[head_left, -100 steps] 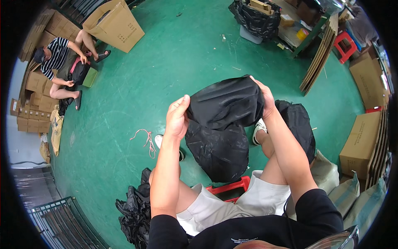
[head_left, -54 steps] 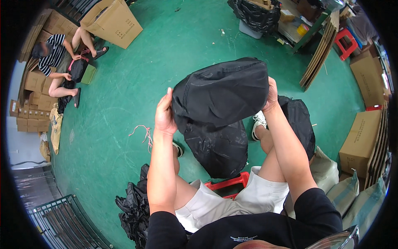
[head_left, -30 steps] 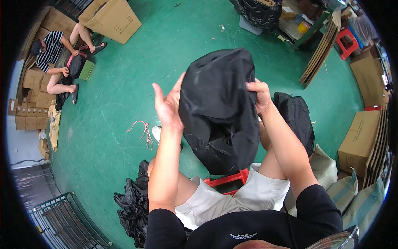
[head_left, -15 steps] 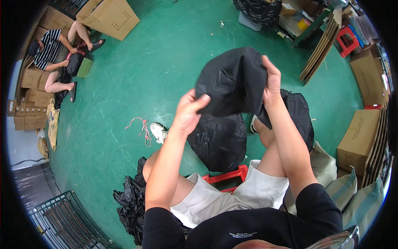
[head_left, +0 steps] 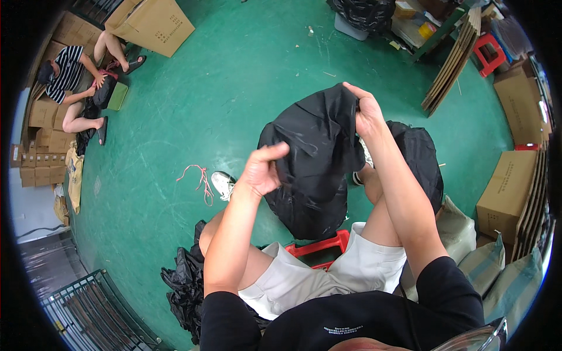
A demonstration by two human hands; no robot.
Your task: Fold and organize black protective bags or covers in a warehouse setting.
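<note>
A piece of thin black fabric (head_left: 313, 131), loose and creased, hangs in front of me above the floor. At its upper right edge my right hand (head_left: 369, 114) pinches it between thumb and fingers. My left hand (head_left: 261, 172) is at its left edge, thumb raised and apart from the fingers; the fingertips are partly lost against the dark cloth. Below the fabric, between my feet, lies a black bundle (head_left: 310, 213), partly covered by it. Another rounded black bundle (head_left: 418, 161) sits beyond my right forearm.
A red stool (head_left: 319, 248) shows between my thighs. Crumpled black plastic (head_left: 186, 286) lies by my left leg, pink string (head_left: 205, 186) near my left shoe. Sacks (head_left: 483, 263) and a carton (head_left: 503, 193) stand at right. A seated co-worker (head_left: 70, 70) handles something dark at far left.
The black fabric has come lower and to the left, spreading wider. My right hand moved slightly left and down with it; my left hand dropped lower and its thumb lifted.
</note>
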